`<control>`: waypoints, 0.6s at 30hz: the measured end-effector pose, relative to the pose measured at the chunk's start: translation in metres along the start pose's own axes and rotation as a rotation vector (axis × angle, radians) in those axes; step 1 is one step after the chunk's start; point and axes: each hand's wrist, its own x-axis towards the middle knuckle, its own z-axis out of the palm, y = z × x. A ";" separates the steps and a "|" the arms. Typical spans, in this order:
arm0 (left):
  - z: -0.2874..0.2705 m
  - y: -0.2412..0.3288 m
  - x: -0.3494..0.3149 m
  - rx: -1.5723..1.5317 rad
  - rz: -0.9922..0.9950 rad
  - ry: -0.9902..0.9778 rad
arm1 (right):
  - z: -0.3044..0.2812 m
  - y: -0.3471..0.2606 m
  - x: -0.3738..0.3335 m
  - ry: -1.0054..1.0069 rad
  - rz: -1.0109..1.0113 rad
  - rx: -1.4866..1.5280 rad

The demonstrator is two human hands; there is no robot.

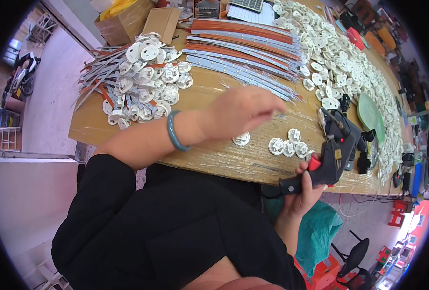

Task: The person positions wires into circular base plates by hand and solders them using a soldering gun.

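My left hand [241, 112] is over the middle of the table, a blue-green bangle on its wrist. Its fingers point right and are smeared by motion, so whether they hold anything is unclear. Beneath it a white round disc [242, 139] lies on the wood. At the table's front edge, my right hand [307, 192] is wrapped around the handle of a black soldering gun [337, 157] with a red trigger. The gun's body reaches up over the table. Several white round connector pieces [276, 146] sit together just left of it.
Several LED strips [238, 50], white and orange-brown, lie across the back. At the left is a heap of strips with white discs attached [149, 77]. Loose discs [350, 67] cover the right side, near a green plate [367, 111]. A calculator [247, 5] and cardboard box [125, 21] stand behind.
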 end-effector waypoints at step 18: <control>0.005 0.027 -0.019 -0.254 -0.027 -0.224 | 0.064 0.010 -0.002 -0.094 0.009 -0.116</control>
